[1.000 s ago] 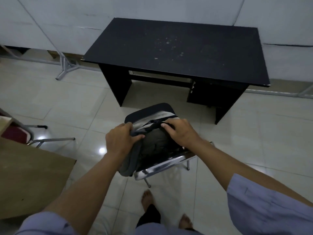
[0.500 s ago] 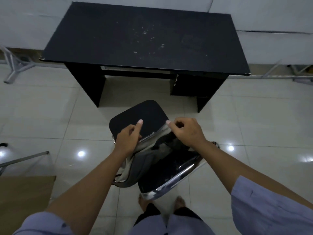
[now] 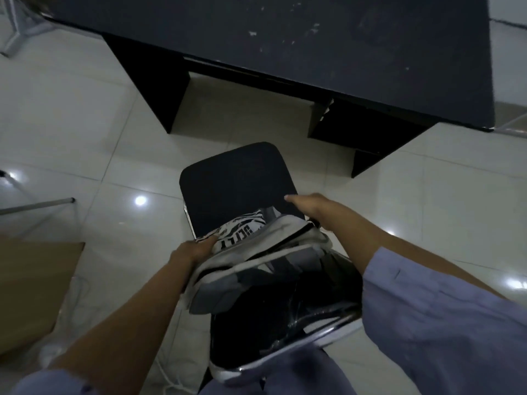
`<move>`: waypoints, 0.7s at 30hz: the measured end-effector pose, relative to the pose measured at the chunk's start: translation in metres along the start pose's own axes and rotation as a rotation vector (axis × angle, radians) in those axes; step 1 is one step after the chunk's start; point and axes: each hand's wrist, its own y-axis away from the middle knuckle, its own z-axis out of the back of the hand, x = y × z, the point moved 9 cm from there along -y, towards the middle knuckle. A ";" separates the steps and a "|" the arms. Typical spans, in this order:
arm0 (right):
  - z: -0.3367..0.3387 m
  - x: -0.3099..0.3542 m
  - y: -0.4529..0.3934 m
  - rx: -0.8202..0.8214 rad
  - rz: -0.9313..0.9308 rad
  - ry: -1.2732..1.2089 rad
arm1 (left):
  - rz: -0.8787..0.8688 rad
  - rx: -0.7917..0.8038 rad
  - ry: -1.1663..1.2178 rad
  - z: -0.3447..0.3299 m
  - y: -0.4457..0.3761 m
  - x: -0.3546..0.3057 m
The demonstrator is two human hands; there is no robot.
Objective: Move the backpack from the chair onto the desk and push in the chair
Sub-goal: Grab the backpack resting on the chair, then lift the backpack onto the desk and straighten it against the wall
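1. Right now the backpack point(image 3: 265, 252) lies on the chair point(image 3: 236, 181), not the desk point(image 3: 313, 38).
2. Left hand point(image 3: 191, 252) grips its edge; right hand point(image 3: 310, 208) rests flat beside it.
3. Held by one side, it may slip off.

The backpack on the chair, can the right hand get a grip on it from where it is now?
Probably yes. The right hand already lies against the backpack at its far right corner, fingers stretched over the chair seat, nothing between them. The left hand holds the near left edge.
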 end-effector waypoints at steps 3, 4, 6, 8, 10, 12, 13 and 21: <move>-0.024 -0.012 -0.025 0.147 -0.013 0.085 | 0.013 0.060 -0.122 -0.027 -0.048 0.021; -0.032 -0.018 -0.033 0.191 -0.017 0.141 | 0.047 0.047 -0.124 -0.031 -0.048 0.026; -0.044 -0.029 -0.046 0.250 -0.024 0.212 | 0.095 -0.015 -0.132 -0.030 -0.034 0.030; -0.056 -0.039 -0.059 0.285 -0.033 0.236 | 0.130 -0.040 -0.111 -0.034 -0.026 0.038; -0.069 -0.047 -0.069 0.296 -0.062 0.205 | 0.159 -0.039 -0.080 -0.040 -0.029 0.052; -0.078 -0.055 -0.077 0.287 -0.058 0.240 | 0.172 -0.031 -0.058 -0.044 -0.033 0.058; -0.085 -0.061 -0.080 0.317 -0.064 0.287 | 0.166 -0.033 -0.054 -0.043 -0.031 0.057; -0.100 -0.068 -0.086 0.284 0.117 0.612 | 0.058 -0.072 -0.094 -0.050 -0.036 0.050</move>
